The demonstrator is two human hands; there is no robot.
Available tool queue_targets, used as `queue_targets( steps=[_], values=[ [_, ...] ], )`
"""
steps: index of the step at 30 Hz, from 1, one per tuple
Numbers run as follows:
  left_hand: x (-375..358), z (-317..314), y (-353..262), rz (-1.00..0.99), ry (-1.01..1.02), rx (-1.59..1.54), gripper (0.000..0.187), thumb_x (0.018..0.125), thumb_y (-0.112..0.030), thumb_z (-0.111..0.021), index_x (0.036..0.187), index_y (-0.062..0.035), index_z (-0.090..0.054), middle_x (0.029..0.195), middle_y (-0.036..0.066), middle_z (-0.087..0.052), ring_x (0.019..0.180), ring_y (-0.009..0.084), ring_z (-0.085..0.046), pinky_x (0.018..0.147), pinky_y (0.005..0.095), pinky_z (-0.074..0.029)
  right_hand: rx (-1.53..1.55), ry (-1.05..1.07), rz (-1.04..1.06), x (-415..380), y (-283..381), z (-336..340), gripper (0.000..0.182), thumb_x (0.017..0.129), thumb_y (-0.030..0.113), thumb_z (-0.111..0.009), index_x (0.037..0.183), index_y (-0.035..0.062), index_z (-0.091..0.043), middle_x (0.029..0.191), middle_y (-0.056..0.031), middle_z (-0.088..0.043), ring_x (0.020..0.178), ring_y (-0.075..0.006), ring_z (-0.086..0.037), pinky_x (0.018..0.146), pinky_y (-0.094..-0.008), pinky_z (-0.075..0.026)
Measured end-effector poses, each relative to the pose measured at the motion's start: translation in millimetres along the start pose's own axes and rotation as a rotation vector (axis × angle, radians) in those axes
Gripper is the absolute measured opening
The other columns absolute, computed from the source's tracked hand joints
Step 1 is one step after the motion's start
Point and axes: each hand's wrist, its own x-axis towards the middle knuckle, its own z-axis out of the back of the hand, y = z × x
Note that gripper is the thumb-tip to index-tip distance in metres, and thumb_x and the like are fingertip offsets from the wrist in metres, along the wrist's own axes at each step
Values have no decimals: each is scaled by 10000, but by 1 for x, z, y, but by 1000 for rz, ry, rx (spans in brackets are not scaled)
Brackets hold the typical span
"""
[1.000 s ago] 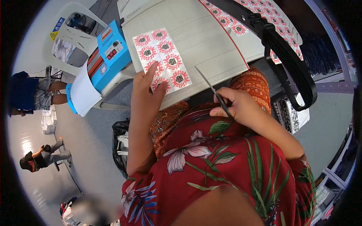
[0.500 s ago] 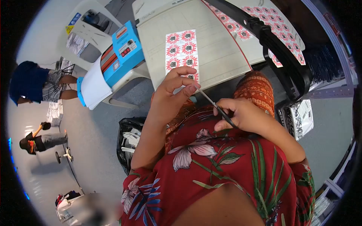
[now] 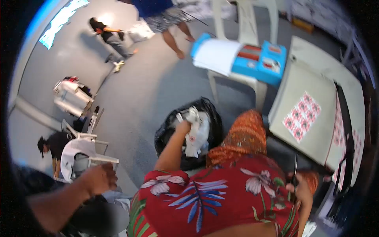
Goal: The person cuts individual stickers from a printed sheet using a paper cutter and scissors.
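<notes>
My left hand (image 3: 182,128) reaches over a black plastic bag (image 3: 161,138) on the floor, its fingers at the white paper scraps (image 3: 197,134) inside. Its fingertips are blurred and merge with the scraps, so I cannot tell whether they grip any. Low on the right, my right hand (image 3: 302,191) is closed around a thin-bladed tool (image 3: 295,170) with a black handle, blade pointing up. Beyond that hand, a sheet of red-and-black printed stickers (image 3: 302,115) lies on the paper cutter's pale board (image 3: 282,106).
A white plastic chair (image 3: 258,93) holds a blue box (image 3: 272,65) and white paper (image 3: 217,55). More sticker sheets (image 3: 355,146) lie past the cutter's black arm (image 3: 347,130). Another person's hand (image 3: 100,178) extends from the lower left. Other people are farther back.
My view has swung left. My left hand has left the blade tip and moved down to the black bag. My right hand still holds the tool, now lower beside my leg.
</notes>
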Motion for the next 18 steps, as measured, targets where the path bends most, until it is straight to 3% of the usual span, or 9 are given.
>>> queue_targets(
  steps=[1,5,8,11,12,13,14,16,18],
  values=[
    [-9,-14,9,82,-75,-210,222,749,-248,-483,853,-128,-640,885,148,-599,832,315,-577,741,407,-449,47,64,-11,3,-7,2,582,572,360,-749,979,10,-526,892,-60,-558,868,-166,-502,783,-297,-394],
    [-20,-40,37,99,-96,-154,211,716,-248,-514,791,-95,-639,802,137,-611,779,296,-589,686,397,-468,88,174,-201,30,-33,0,459,664,304,-715,978,27,-526,843,-39,-561,793,-130,-490,724,-265,-403],
    [-41,-13,30,230,-33,-204,214,710,-227,-529,870,-129,-630,904,135,-591,872,290,-562,734,386,-452,146,232,-305,66,-43,-11,422,689,285,-699,980,32,-529,819,-41,-559,780,-116,-489,677,-260,-417],
    [-43,-11,27,287,-212,-211,260,709,-237,-542,945,-152,-608,1010,124,-543,958,297,-514,794,379,-426,-65,252,-343,100,-45,-18,476,686,357,-684,1001,38,-525,829,-72,-563,713,-138,-512,617,-261,-425],
    [-44,-4,25,219,-291,-250,274,719,-233,-537,973,-146,-593,1060,119,-507,982,307,-490,825,378,-408,-131,259,-359,113,-51,-25,494,685,381,-679,1008,40,-524,832,-82,-564,691,-145,-519,598,-261,-428],
    [-35,1,24,114,-435,-327,255,728,-221,-531,961,-142,-597,1043,121,-520,971,301,-499,818,379,-409,-431,205,-137,147,-150,-35,529,680,434,-663,979,20,-525,826,-89,-561,657,-154,-528,558,-266,-433],
    [-22,9,22,0,-575,-401,236,737,-208,-526,950,-139,-600,1026,124,-533,959,295,-508,811,379,-409,-347,280,-230,148,-137,-33,555,681,449,-653,995,11,-520,839,-92,-564,669,-157,-532,568,-273,-440],
    [-30,95,-16,-131,-484,-648,189,779,-167,-504,926,-94,-596,977,130,-555,936,273,-521,796,360,-407,-177,429,-419,144,-97,-18,608,684,479,-635,1027,-8,-512,864,-99,-568,691,-163,-541,587,-287,-453],
    [-58,170,-58,-462,-833,-924,206,859,-203,-443,886,-39,-565,903,72,-565,883,196,-509,765,292,-392,-113,543,-386,175,-140,-18,732,660,540,-614,1140,8,-462,985,-117,-551,793,-200,-530,702,-328,-441]
  ],
)
